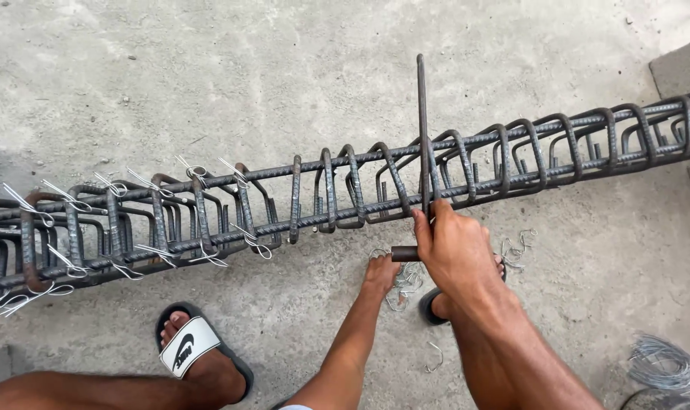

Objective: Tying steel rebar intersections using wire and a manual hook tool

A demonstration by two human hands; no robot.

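A: Your right hand point(455, 247) is wrapped tight around the thin steel rod point(422, 129), fingers closed on its lower end, and the rod stands upright, crossing in front of the rebar cage point(345, 193).

B: And the rod rises straight out of your fist, passing between 2 stirrups near the cage's middle.

A: Your left hand point(381, 272) sits lower, just beside the right, fingers curled around the dark handle point(404, 253) that pokes out sideways under the cage.

B: White wire ties point(242, 176) mark the joints on the left stretch only. Loose tie wire point(406, 285) lies on the concrete floor point(284, 68) right under your hands, a wire coil point(664, 364) sits far right, and your sandal point(189, 345) is planted near the cage.
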